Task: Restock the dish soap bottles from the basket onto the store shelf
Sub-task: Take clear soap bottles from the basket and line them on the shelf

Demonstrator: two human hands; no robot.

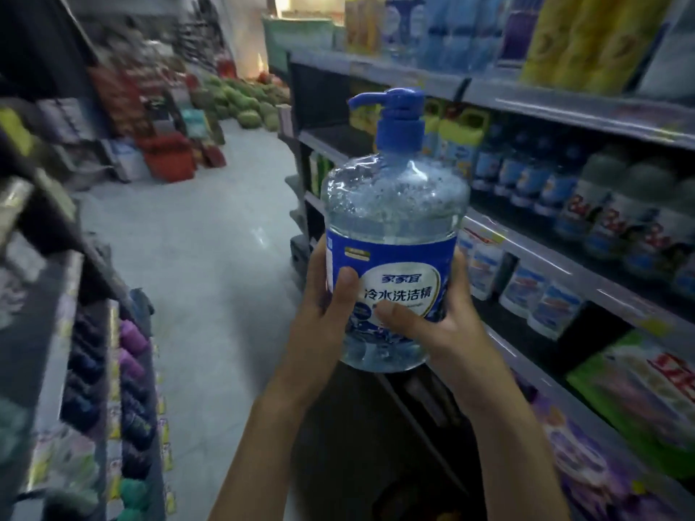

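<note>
A large clear plastic dish soap bottle [395, 204], topped by a blue pump head [398, 114] and wrapped in a blue and white label [398, 265], is held upright at the centre of the frame, off any surface. It is clasped low on both sides. The grip of the left hand [327, 306] is curled round the left of the label, thumb laid across the front. The grip of the right hand [440, 317] is curled round the lower right, its thumb pressed on the label too.

Just right of the bottle, the grey metal store shelf [564, 270] is seen, stocked with small blue-labelled bottles [526, 178] (blurred, so no print can be read). Tall yellow canisters [579, 35] are ranged at the upper right. A pale tiled floor [210, 257] lies left of centre, and green watermelons [244, 103] are piled at the upper middle.
</note>
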